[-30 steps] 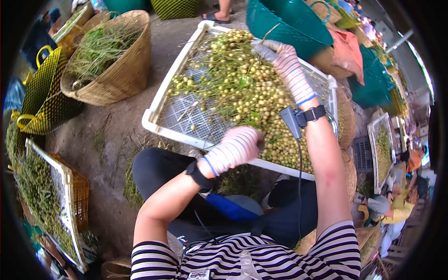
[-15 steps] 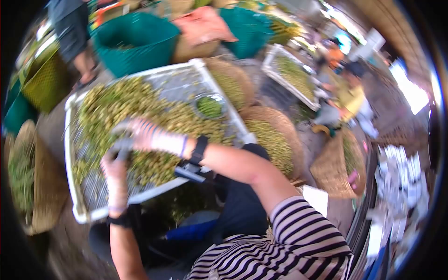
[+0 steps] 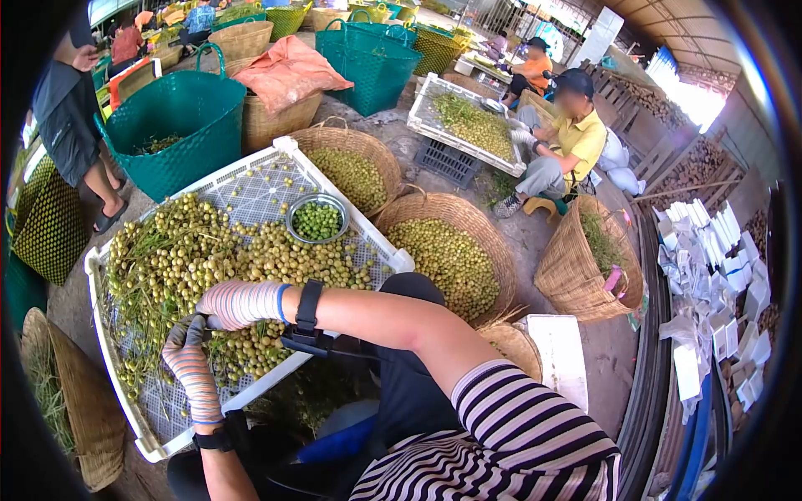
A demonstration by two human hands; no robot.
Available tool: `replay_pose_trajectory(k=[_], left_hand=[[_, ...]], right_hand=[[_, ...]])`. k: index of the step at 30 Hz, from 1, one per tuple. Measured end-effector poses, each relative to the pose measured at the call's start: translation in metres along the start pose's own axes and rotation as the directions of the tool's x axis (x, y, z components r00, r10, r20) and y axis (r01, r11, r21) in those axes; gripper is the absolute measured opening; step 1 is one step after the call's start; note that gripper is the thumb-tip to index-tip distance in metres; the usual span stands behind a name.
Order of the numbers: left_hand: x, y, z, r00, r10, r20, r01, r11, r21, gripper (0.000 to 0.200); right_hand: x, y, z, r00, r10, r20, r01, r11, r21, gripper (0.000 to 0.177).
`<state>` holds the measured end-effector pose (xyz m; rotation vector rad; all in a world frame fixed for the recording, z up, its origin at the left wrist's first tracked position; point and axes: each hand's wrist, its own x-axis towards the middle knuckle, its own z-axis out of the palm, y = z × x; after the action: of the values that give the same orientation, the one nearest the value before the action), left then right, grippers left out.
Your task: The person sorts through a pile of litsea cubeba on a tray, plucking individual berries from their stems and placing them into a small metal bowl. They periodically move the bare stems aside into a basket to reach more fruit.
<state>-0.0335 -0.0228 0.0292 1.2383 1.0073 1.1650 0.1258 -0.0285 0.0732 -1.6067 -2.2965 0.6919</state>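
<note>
Both my hands wear striped gloves with grey fingertips and meet over the near left part of a white mesh tray. My left hand is closed, its fingers bent up toward the right one. My right hand reaches across from the right, fingertips pinched together against the left fingers. Whatever lies between them is too small to make out. Around them spread small round yellow-green fruits, with thin green stems along the left side. A metal bowl of greener fruits sits on the tray, beyond my right hand.
Right of the tray stand two wicker baskets of fruits. Large green baskets are behind it. A person in a yellow shirt sits at another tray. Another person stands at left. A wicker basket leans nearby.
The view has turned and sharpened, with the tray tilting and the hands appearing lower. My hands stay close together, and the right fingers now press nearer to the left fingertips.
</note>
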Motion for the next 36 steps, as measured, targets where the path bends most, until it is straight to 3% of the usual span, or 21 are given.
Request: replay_pose_trajectory(k=[5, 7, 12, 14, 16, 18, 20, 22, 23, 24, 26, 28, 31, 34, 36], left_hand=[[-0.003, 0.003, 0.004, 0.988, -0.132, -0.078, 0.130, 0.991, -0.038, 0.012], [-0.003, -0.001, 0.004, 0.990, -0.117, -0.077, 0.116, 0.993, -0.017, 0.013], [-0.005, -0.002, 0.006, 0.982, -0.137, -0.127, 0.132, 0.990, -0.048, 0.017], [-0.005, 0.002, 0.001, 0.984, -0.109, -0.139, 0.090, 0.987, -0.132, 0.018], [-0.005, 0.003, -0.003, 0.984, -0.091, -0.154, 0.064, 0.983, -0.174, 0.018], [-0.006, 0.001, -0.005, 0.991, -0.074, -0.107, 0.057, 0.986, -0.153, 0.018], [-0.007, -0.001, -0.003, 0.989, -0.055, -0.137, 0.032, 0.986, -0.163, 0.017], [-0.010, 0.001, -0.004, 0.989, -0.032, -0.147, 0.006, 0.985, -0.171, 0.017], [-0.009, 0.001, -0.007, 0.992, -0.051, -0.118, 0.031, 0.985, -0.171, 0.017], [-0.010, 0.001, -0.009, 0.991, -0.050, -0.127, 0.028, 0.985, -0.169, 0.017], [-0.010, 0.004, -0.009, 0.984, -0.056, -0.167, 0.026, 0.984, -0.176, 0.017], [-0.012, 0.013, -0.016, 0.976, -0.063, -0.209, 0.023, 0.982, -0.188, 0.016], [-0.005, 0.021, -0.049, 0.961, 0.055, -0.271, -0.108, 0.977, -0.186, 0.016], [-0.020, 0.083, -0.087, 0.913, 0.258, -0.316, -0.241, 0.966, 0.091, 0.021], [-0.041, 0.120, -0.117, 0.838, 0.320, -0.442, -0.358, 0.934, -0.002, 0.025]], right_hand=[[0.008, 0.009, 0.008, 0.999, 0.019, 0.043, -0.010, 0.981, -0.196, 0.021], [0.008, 0.013, 0.012, 0.998, -0.065, 0.013, 0.066, 0.933, -0.355, 0.018], [0.005, 0.014, 0.006, 1.000, -0.020, 0.021, 0.027, 0.911, -0.412, 0.017], [0.008, 0.023, 0.007, 0.994, 0.095, -0.051, -0.106, 0.933, -0.344, 0.018], [0.007, 0.029, 0.010, 0.998, 0.054, -0.017, -0.057, 0.913, -0.404, 0.021], [0.001, 0.032, 0.017, 0.972, -0.163, -0.172, 0.072, 0.895, -0.441, 0.023], [0.004, 0.027, 0.016, 0.992, -0.082, -0.095, 0.037, 0.911, -0.410, 0.027], [0.010, 0.025, 0.015, 0.994, 0.104, 0.021, -0.089, 0.927, -0.365, 0.028], [0.007, 0.024, 0.013, 0.998, 0.055, -0.026, -0.061, 0.921, -0.384, 0.028], [0.009, 0.031, 0.018, 0.986, -0.107, -0.130, 0.037, 0.890, -0.454, 0.024], [0.012, 0.031, 0.016, 0.956, -0.138, -0.257, 0.010, 0.896, -0.444, 0.017], [0.015, 0.034, 0.004, 0.989, 0.132, -0.069, -0.149, 0.904, -0.401, 0.016], [0.016, 0.050, 0.000, 0.970, 0.186, -0.159, -0.237, 0.876, -0.419, 0.019], [0.023, 0.069, 0.015, 0.871, -0.147, -0.469, -0.131, 0.851, -0.508, 0.018], [0.027, 0.059, 0.000, 0.972, 0.086, -0.221, -0.179, 0.877, -0.445, 0.018]])
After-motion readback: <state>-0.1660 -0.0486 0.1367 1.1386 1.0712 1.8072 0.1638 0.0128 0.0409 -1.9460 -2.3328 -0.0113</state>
